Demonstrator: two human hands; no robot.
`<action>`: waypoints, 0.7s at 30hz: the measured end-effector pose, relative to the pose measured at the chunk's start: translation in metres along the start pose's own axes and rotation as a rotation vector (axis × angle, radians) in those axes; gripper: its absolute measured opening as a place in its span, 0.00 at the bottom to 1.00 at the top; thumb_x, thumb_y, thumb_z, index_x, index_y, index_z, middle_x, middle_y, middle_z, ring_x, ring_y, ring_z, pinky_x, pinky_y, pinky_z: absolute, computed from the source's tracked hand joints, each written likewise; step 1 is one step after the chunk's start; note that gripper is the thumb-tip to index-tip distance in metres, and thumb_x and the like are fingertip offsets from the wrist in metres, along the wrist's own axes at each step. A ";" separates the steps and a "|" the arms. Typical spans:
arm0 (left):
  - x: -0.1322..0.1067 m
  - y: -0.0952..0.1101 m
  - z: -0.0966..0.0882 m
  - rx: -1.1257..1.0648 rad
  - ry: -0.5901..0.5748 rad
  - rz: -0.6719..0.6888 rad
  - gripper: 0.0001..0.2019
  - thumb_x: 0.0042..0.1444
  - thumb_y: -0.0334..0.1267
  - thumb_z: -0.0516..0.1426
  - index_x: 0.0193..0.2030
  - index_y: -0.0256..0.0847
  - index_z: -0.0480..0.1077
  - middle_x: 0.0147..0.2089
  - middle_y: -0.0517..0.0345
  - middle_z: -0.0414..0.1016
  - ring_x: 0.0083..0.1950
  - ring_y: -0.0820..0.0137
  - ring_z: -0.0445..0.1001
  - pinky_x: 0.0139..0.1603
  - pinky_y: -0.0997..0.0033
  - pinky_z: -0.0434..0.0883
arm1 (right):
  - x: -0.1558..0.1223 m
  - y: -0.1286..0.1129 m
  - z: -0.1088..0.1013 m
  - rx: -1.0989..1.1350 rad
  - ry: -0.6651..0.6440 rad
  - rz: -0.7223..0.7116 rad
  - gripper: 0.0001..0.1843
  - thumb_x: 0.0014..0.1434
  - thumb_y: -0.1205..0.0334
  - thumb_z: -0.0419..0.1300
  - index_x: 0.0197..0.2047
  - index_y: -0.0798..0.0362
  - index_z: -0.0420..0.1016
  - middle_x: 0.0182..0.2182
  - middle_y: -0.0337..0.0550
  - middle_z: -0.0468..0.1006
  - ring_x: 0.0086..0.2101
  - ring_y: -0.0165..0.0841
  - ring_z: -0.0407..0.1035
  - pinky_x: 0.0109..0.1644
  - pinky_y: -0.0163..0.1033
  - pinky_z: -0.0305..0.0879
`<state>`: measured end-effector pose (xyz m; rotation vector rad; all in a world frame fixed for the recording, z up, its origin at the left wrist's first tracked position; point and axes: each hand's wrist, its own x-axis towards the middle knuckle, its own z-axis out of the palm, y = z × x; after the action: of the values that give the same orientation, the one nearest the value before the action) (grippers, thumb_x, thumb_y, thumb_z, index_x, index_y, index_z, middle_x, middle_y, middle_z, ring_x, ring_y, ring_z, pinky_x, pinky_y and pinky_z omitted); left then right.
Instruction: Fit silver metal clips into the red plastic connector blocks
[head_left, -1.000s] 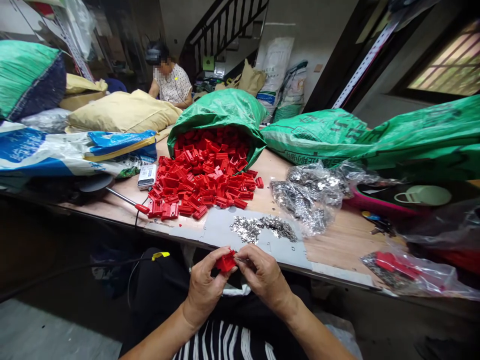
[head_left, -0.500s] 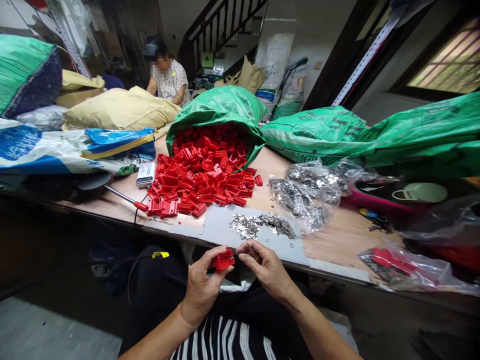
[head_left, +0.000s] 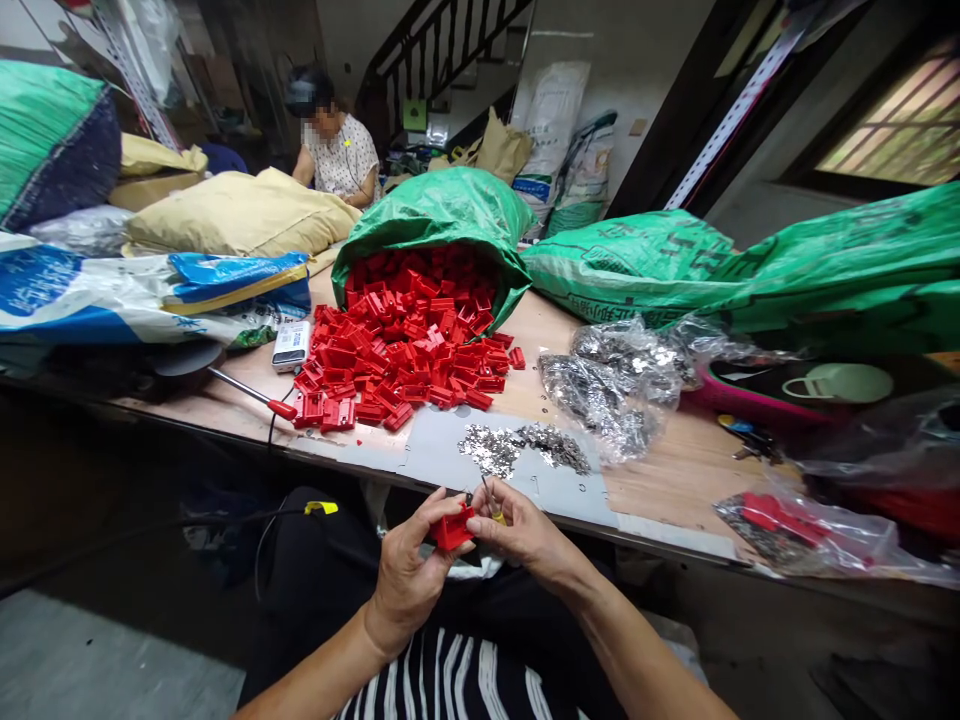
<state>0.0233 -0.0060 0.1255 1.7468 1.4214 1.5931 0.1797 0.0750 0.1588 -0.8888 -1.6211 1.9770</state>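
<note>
Between the thumb and fingers of my left hand (head_left: 416,560) is a small red plastic housing (head_left: 451,528), held above my lap at the table's front edge. My right hand (head_left: 525,535) is closed around what looks like a small screwdriver (head_left: 498,516), its thin dark shaft pointing up and a bit of yellow handle showing. The right thumb and fingertips touch the right side of the red housing. Beyond my hands, small flat metal pieces (head_left: 491,450) lie on a grey sheet (head_left: 431,440). A heap of similar red housings (head_left: 397,370) spills from a green sack (head_left: 442,200).
Clear bags of metal pieces (head_left: 600,400) lie to the right, near a pink tray (head_left: 694,395) with a pale green cup (head_left: 840,382). A red-tipped metal rod (head_left: 251,390) and a white box (head_left: 291,345) are left. Another person (head_left: 341,155) sits across the table.
My right hand has turned and moved in against the red housing, and the tool's shaft and yellow handle now show. The red housing has tilted slightly in my left hand.
</note>
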 end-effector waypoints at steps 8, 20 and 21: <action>0.001 0.000 -0.004 0.042 -0.096 0.131 0.23 0.54 0.24 0.58 0.55 0.46 0.64 0.50 0.54 0.79 0.54 0.62 0.75 0.61 0.53 0.67 | -0.001 0.012 0.007 0.127 -0.048 -0.017 0.19 0.55 0.49 0.63 0.36 0.51 0.59 0.29 0.33 0.61 0.27 0.25 0.53 0.28 0.31 0.50; -0.001 -0.003 -0.009 -0.278 -0.236 -0.212 0.16 0.51 0.34 0.63 0.48 0.50 0.71 0.49 0.58 0.80 0.57 0.59 0.72 0.69 0.43 0.42 | -0.014 0.021 0.008 0.226 -0.080 0.028 0.19 0.55 0.52 0.64 0.40 0.51 0.60 0.27 0.32 0.60 0.23 0.22 0.49 0.25 0.29 0.45; 0.000 -0.002 -0.011 -0.332 -0.244 -0.254 0.16 0.51 0.34 0.64 0.47 0.49 0.72 0.49 0.57 0.80 0.58 0.59 0.71 0.69 0.44 0.41 | -0.014 0.021 0.009 0.242 -0.086 0.032 0.19 0.54 0.52 0.64 0.40 0.51 0.60 0.28 0.32 0.60 0.23 0.22 0.49 0.24 0.29 0.45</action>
<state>0.0129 -0.0086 0.1268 1.4465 1.1361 1.3400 0.1848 0.0542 0.1420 -0.7501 -1.3805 2.2034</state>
